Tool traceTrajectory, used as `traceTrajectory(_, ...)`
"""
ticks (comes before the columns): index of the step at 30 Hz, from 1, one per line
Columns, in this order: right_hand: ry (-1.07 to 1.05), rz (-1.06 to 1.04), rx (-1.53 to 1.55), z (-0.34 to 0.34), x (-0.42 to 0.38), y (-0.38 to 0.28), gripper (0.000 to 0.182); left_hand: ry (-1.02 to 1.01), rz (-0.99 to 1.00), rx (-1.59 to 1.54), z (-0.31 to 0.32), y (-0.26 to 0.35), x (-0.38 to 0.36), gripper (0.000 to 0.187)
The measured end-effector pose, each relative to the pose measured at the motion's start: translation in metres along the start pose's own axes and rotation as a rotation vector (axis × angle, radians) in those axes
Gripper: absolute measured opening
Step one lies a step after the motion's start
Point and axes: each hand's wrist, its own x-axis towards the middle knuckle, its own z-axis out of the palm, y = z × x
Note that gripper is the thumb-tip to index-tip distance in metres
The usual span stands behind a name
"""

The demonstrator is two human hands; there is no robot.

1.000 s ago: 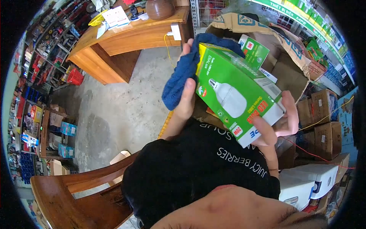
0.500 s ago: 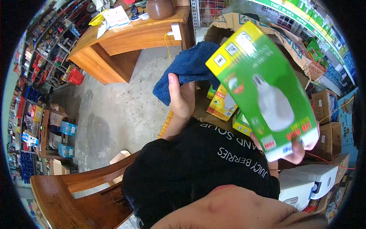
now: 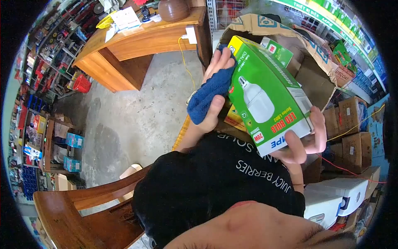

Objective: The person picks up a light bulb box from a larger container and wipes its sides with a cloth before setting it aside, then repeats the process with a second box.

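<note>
My right hand (image 3: 300, 150) grips the lower end of a green and yellow LED bulb box (image 3: 269, 101), thumb on the front and fingers around the edge. The box is tilted, with a white bulb printed on its face. In my left hand (image 3: 210, 118) is a dark blue cloth (image 3: 207, 97), bunched between thumb and fingers. The cloth lies against the left side of the box near its yellow end. Beneath both hands stands an open cardboard carton (image 3: 317, 76). Inside it are another green box (image 3: 284, 54) and a yellow box (image 3: 234, 119), partly hidden.
A wooden desk (image 3: 124, 45) with papers and a brown pot (image 3: 174, 9) stands ahead to the left. Stocked shelves line the far left. Cardboard boxes (image 3: 355, 152) and white boxes (image 3: 331, 199) are on the right. A wooden chair (image 3: 62, 211) is at lower left.
The bulb box has come down and left, and its side now shows. My left hand has moved the cloth right, from hanging apart to lying against the box.
</note>
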Motion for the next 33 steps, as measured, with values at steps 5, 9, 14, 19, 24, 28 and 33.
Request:
traceTrajectory(5,-0.010,-0.049,0.049,-0.011,-0.004,0.009,0.040,0.004,-0.012,-0.080,0.001,-0.012,-0.012,0.067)
traceTrajectory(9,-0.056,-0.025,0.074,-0.014,-0.006,0.009,0.039,0.090,-0.016,-0.172,0.000,-0.012,-0.014,0.068)
traceTrajectory(14,0.066,-0.007,0.147,-0.006,-0.009,0.010,0.039,0.135,0.004,-0.214,-0.004,-0.015,-0.018,0.069)
traceTrajectory(19,0.038,0.054,0.158,-0.008,-0.009,0.008,0.040,0.072,-0.027,-0.257,0.000,-0.014,-0.012,0.067)
traceTrajectory(24,-0.052,-0.059,0.013,-0.015,-0.001,0.008,0.045,0.021,0.013,-0.078,0.000,-0.013,-0.008,0.059)
traceTrajectory(28,0.009,-0.104,-0.047,-0.005,-0.006,0.003,0.050,0.036,0.006,-0.051,0.000,-0.013,-0.007,0.059)
traceTrajectory(33,-0.143,-0.212,-0.009,-0.011,0.001,0.003,0.049,0.049,-0.006,-0.059,0.002,-0.013,-0.006,0.059)
